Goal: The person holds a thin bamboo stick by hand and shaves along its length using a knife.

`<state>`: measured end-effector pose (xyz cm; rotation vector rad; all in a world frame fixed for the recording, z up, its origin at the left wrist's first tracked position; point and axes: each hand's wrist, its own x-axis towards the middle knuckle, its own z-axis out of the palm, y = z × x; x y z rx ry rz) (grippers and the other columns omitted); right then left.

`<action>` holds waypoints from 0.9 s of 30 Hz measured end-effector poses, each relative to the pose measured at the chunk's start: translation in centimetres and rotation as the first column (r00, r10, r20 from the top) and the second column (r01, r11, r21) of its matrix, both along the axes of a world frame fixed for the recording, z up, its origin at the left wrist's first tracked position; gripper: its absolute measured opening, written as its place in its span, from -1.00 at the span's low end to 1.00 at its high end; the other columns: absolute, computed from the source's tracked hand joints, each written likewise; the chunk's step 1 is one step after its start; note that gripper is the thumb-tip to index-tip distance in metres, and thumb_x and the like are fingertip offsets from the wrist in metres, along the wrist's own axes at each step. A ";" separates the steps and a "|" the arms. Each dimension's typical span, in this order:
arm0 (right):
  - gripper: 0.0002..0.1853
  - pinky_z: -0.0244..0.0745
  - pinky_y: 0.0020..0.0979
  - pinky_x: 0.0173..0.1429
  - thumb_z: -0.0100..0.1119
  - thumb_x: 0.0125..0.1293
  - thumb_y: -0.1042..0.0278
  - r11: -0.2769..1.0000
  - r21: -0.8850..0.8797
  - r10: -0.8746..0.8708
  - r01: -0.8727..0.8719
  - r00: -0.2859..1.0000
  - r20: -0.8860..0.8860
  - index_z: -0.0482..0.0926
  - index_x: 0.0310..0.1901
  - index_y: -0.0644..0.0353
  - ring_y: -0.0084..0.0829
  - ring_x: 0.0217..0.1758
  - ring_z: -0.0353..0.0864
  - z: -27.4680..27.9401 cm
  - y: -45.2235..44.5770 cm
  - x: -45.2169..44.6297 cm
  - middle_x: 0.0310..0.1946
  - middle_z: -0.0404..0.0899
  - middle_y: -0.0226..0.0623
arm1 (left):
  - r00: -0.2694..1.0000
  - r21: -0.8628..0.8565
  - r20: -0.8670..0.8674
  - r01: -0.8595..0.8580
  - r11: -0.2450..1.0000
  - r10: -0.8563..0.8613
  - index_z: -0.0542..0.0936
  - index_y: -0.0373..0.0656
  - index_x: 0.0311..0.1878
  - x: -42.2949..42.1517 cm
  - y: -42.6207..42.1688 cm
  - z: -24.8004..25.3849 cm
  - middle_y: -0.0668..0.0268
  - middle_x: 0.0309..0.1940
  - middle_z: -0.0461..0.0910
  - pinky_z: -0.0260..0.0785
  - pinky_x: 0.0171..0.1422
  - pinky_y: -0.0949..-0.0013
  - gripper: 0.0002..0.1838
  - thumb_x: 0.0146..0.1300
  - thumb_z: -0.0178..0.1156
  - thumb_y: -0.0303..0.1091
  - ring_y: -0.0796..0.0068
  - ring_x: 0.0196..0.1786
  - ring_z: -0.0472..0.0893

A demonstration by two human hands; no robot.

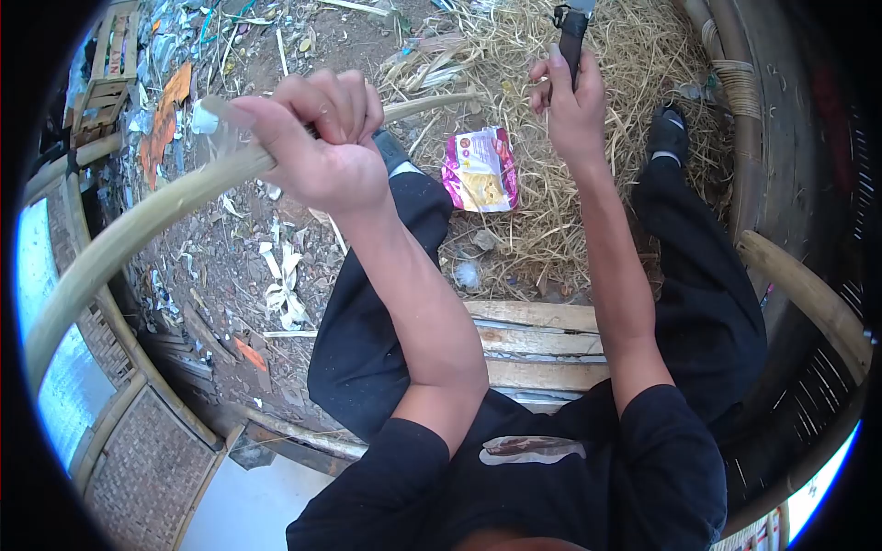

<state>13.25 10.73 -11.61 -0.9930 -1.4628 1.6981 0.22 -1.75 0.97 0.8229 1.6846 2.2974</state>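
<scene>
My left hand (pixel 322 151) is closed around a long, pale bamboo pole (pixel 152 209), with the thumb lying along it. The pole runs from the lower left, through my fist, to a thin end above the ground near the middle. My right hand (pixel 574 110) grips a knife by its dark handle (pixel 571 50). Only a bit of the grey blade shows, as the top edge of the view cuts it off. The knife and the pole are apart.
A pink and yellow packet (pixel 480 170) lies on the ground between my feet. Dry shavings (pixel 542 239) cover the ground at right. Below my arms is a slatted wooden bench (pixel 542 344). A wooden crate (pixel 108 69) stands at upper left, and a bamboo post (pixel 735 101) rises at right.
</scene>
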 end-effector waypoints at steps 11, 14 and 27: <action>-0.79 0.32 -0.32 -0.49 -0.07 0.49 0.27 0.922 0.386 -0.077 -0.004 0.978 0.196 0.39 -0.16 0.27 -0.42 -0.56 0.52 5.5 -1.7 -0.6 -0.54 0.49 -0.26 | 0.999 0.048 0.018 -0.029 0.998 0.028 0.07 -0.03 -0.66 -1.3 0.3 -1.3 0.48 -0.80 -0.09 -0.22 -0.66 0.51 -0.32 0.42 -0.29 0.32 0.63 -0.74 -0.09; -0.80 0.17 -0.45 -0.53 -0.10 0.51 0.28 0.757 0.643 -0.142 0.120 0.990 -0.019 0.39 -0.18 0.25 -0.58 -0.61 0.33 10.3 -0.1 -3.5 -0.59 0.36 -0.41 | 0.999 0.061 0.022 -0.042 0.997 0.040 0.08 -0.03 -0.65 -1.5 0.8 -1.4 0.49 -0.80 -0.10 -0.23 -0.66 0.51 -0.32 0.41 -0.28 0.32 0.63 -0.75 -0.09; -0.74 0.41 0.06 -0.12 -0.22 0.48 0.26 0.905 0.029 0.203 -0.424 0.490 0.848 0.42 -0.06 0.25 0.19 -0.12 0.59 -19.6 -11.5 1.8 -0.39 0.56 0.10 | 0.980 0.077 -0.068 -0.179 0.981 0.184 0.12 -0.01 -0.64 -2.2 2.0 -1.2 0.49 -0.84 -0.04 -0.25 -0.73 0.51 -0.39 0.47 -0.19 0.18 0.69 -0.81 -0.08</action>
